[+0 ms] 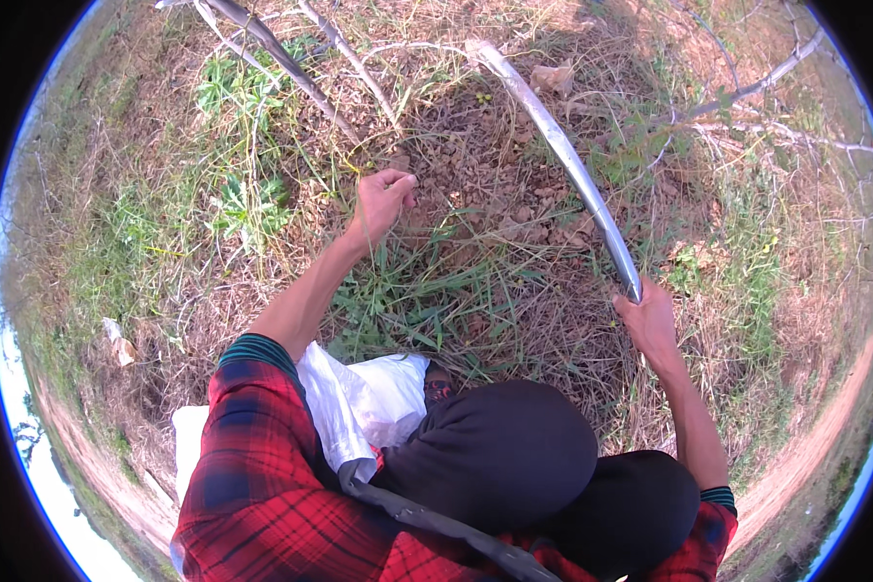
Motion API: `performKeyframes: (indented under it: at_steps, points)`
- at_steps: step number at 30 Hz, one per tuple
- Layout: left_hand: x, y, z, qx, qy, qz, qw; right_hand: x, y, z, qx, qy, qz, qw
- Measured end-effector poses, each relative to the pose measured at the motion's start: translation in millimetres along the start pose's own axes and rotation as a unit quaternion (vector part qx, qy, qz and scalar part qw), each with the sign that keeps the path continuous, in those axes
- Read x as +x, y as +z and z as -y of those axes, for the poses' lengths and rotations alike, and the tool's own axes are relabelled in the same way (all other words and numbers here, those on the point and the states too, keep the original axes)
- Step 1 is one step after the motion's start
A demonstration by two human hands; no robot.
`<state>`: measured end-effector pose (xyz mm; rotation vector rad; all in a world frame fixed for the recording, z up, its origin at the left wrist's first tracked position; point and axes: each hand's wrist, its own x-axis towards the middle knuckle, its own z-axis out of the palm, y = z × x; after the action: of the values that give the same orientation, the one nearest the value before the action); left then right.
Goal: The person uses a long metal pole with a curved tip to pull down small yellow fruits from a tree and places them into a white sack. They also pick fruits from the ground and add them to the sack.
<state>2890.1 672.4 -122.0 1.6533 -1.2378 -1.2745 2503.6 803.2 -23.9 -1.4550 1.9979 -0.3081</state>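
My right hand grips the lower end of a long silvery metal tube. The tube reaches away from me and looks bent in this wide view. Its far end lies over the dry ground, beside a pale thin twig. My left hand is ahead of me with its fingers curled in and the thumb against them; I see nothing in it. Just beyond that hand, woody stems rise from the soil. Green grass blades spread between my hands and knees.
A white bag hangs at my left side from a dark strap. Leafy weeds grow on the left. Bare thorny branches reach in from the right. A pale clod lies near the tube's far end.
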Motion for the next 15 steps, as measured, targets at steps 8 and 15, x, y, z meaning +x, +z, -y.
performKeyframes:
  at_steps: [8,15]
  points:
    - [-23,7,8,0.01,-0.022,0.072,0.997,1,-47,18,-0.344,-0.163,0.02,0.925]
    - [-53,20,15,0.043,-0.069,0.129,0.988,4,-82,79,-0.5,-0.17,-0.021,0.849]
